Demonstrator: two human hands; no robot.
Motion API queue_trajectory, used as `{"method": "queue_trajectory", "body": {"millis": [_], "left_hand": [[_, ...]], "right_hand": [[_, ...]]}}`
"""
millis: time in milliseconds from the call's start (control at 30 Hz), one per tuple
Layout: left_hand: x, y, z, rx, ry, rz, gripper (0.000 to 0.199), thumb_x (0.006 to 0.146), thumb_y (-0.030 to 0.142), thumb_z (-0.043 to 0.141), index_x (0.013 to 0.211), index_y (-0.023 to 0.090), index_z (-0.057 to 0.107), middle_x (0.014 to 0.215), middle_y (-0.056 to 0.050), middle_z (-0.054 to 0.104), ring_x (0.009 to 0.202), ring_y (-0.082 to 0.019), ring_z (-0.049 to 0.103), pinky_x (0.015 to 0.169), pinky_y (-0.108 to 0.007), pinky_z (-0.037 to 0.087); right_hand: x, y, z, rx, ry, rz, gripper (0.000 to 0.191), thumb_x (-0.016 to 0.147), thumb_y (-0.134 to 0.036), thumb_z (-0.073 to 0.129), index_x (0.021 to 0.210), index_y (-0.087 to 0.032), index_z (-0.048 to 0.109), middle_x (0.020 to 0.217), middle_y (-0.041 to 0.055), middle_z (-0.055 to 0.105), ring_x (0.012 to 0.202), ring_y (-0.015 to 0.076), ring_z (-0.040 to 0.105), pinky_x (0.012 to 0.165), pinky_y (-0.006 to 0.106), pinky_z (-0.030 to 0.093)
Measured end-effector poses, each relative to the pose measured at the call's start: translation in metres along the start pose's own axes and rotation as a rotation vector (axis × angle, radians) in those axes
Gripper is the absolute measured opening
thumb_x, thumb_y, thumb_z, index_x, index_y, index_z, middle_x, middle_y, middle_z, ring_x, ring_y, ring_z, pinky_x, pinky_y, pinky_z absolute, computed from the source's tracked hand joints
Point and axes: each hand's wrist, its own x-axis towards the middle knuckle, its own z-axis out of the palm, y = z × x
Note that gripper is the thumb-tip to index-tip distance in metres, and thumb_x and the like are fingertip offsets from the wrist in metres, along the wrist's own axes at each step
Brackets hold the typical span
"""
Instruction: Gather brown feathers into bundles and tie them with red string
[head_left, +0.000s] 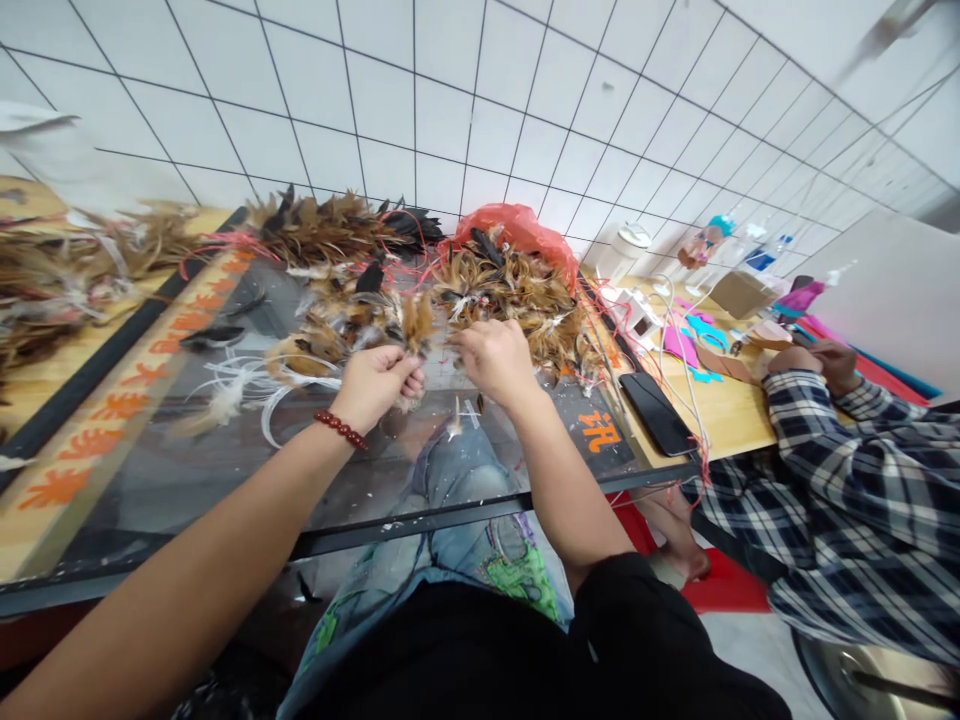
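Note:
Brown feathers (416,318) stand up in a small bunch from my left hand (381,385), whose fingers are pinched round its lower end. A red bead bracelet (341,428) circles that wrist. My right hand (493,358) is just to the right, fingers curled beside the feather pile (517,290); what its fingertips hold, if anything, is too small to make out. More loose feathers (322,325) lie left of the bunch, above a coil of white strips (274,385) on the dark glass tabletop (330,470).
A red plastic bag (517,230) lies behind the feathers against the tiled wall. To the right are a black phone (658,413), white cables and coloured pieces (681,343). A person in a checked shirt (862,450) sits at the far right.

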Motion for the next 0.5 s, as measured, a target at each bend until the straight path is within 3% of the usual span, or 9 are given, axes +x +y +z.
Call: {"method": "queue_trajectory", "body": {"millis": [67,133,267,367,500], "left_hand": [[0.002,0.002,-0.003,-0.168,0.08,-0.02,0.016,0.075,0.012,0.067,0.059,0.011,0.064,0.053,-0.002,0.062,0.044,-0.009,0.054,0.047,-0.019,0.044],[0.004,0.005,-0.005,-0.32,0.128,-0.036,0.012,0.077,0.012,0.066,0.065,0.011,0.064,0.056,-0.001,0.062,0.046,-0.008,0.054,0.049,-0.019,0.045],[0.006,0.007,-0.008,-0.444,0.15,-0.043,0.008,0.079,0.011,0.066,0.071,0.01,0.064,0.059,-0.001,0.062,0.048,-0.007,0.053,0.05,-0.018,0.044],[0.006,0.006,-0.008,-0.451,0.155,-0.048,0.008,0.079,0.011,0.068,0.072,0.01,0.064,0.059,-0.002,0.062,0.048,-0.007,0.054,0.05,-0.018,0.044],[0.005,0.006,-0.007,-0.437,0.091,-0.093,0.011,0.082,0.009,0.064,0.07,0.009,0.064,0.059,-0.003,0.063,0.049,-0.008,0.055,0.05,-0.018,0.045]], "right_hand": [[-0.001,0.009,-0.005,0.071,0.016,0.087,0.021,0.093,-0.023,0.053,0.096,-0.02,0.074,0.094,0.0065,0.073,0.091,0.0207,0.062,0.079,0.032,0.035],[-0.002,0.015,-0.009,0.225,-0.053,0.081,0.015,0.089,-0.02,0.06,0.092,-0.02,0.074,0.091,0.0042,0.073,0.088,0.0177,0.063,0.078,0.028,0.038],[-0.004,0.015,-0.008,0.559,-0.445,-0.172,0.017,0.072,-0.011,0.077,0.088,-0.019,0.077,0.086,-0.0004,0.07,0.081,0.0117,0.061,0.075,0.021,0.042],[-0.005,0.008,0.001,0.488,-0.604,-0.217,0.021,0.064,-0.011,0.083,0.081,-0.022,0.078,0.078,-0.002,0.067,0.078,0.0126,0.058,0.074,0.022,0.041],[-0.005,0.001,0.006,0.331,-0.587,-0.218,0.013,0.07,-0.009,0.074,0.069,-0.021,0.074,0.077,-0.0001,0.066,0.085,0.016,0.057,0.08,0.026,0.04]]}}
